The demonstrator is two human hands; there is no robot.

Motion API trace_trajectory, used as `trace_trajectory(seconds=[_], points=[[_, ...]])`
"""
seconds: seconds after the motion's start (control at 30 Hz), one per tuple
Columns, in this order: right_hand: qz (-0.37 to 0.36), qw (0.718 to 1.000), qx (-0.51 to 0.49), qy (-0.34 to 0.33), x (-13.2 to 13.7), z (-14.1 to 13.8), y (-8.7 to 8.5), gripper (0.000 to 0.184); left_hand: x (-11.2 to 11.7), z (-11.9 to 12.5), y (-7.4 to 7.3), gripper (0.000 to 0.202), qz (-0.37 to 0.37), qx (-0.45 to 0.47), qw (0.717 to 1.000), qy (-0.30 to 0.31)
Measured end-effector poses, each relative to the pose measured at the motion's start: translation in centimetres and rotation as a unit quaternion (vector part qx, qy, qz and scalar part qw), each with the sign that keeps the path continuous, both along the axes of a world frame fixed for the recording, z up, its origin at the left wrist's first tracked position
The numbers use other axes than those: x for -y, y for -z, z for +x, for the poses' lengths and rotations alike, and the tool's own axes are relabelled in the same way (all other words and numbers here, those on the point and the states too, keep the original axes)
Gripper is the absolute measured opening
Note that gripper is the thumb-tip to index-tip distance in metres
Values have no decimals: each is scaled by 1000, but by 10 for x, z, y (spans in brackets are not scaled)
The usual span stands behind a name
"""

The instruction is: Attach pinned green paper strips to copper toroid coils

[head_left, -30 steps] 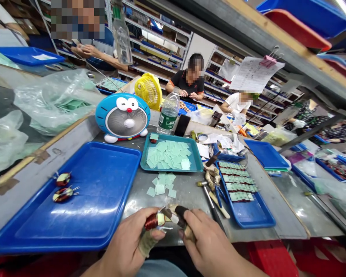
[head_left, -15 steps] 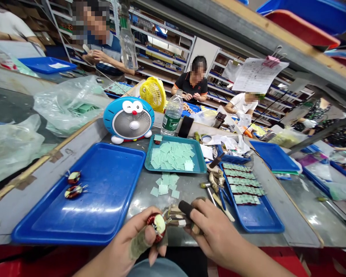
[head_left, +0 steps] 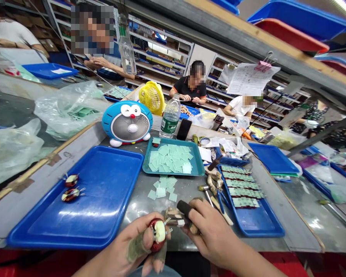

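Note:
My left hand (head_left: pixel 141 242) is closed around a toroidal coil (head_left: pixel 159 232) wound with reddish-brown wire. Pale material fills the coil's middle, and its bare wire leads point right. Tape or a sleeve covers my left thumb. My right hand (head_left: pixel 209 229) grips a worn brownish tool (head_left: pixel 174 216), whose kind I cannot make out; the palm hides part of it. A dark cover sits on a right finger. The tool's end is close to the coil's leads; whether they touch I cannot tell. Two similar coils (head_left: pixel 71 194) lie in the large blue tray (head_left: pixel 103 169) on the left.
A teal tray (head_left: pixel 200 167) holds many green square sheets, with more sheets (head_left: pixel 160 192) before it. On the right, a blue tray (head_left: pixel 262 223) has rows of green-topped parts. Blue-handled pliers (head_left: pixel 223 200) and a hammer (head_left: pixel 206 192) lie beside it. A fan (head_left: pixel 128 123) and bottle (head_left: pixel 170 117) stand behind.
The coil has turned slightly in my left hand, showing more of its pale middle, and its leads are farther from the tool. The camera view has shifted a little.

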State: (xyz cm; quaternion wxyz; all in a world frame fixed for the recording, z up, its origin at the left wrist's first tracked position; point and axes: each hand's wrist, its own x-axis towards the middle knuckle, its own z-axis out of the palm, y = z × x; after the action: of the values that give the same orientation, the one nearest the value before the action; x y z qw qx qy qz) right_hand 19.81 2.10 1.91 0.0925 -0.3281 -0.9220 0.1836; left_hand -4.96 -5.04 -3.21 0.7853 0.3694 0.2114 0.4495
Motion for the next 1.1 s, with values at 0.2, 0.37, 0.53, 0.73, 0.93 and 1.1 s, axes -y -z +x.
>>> trace_trajectory(seconds=[0.2, 0.37, 0.53, 0.73, 0.93, 1.1], points=[[-27, 999, -26, -6, 6, 1, 5, 26, 0, 1, 0, 56, 6, -40, 999, 10], [14, 1000, -5, 6, 9, 4, 6, 18, -2, 1, -5, 56, 12, -60, 998, 13], [84, 996, -2, 21, 15, 7, 13, 21, 3, 10, -3, 58, -13, -43, 999, -12], [106, 992, -38, 52, 22, 1, 21, 26, 6, 9, -4, 56, -7, -64, 998, -23], [25, 998, -29, 54, 18, 6, 15, 29, 0, -2, -14, 55, 29, -120, 992, -37], [2, 995, -67, 78, 28, 7, 27, 30, -6, -5, -17, 43, 118, -228, 963, -81]])
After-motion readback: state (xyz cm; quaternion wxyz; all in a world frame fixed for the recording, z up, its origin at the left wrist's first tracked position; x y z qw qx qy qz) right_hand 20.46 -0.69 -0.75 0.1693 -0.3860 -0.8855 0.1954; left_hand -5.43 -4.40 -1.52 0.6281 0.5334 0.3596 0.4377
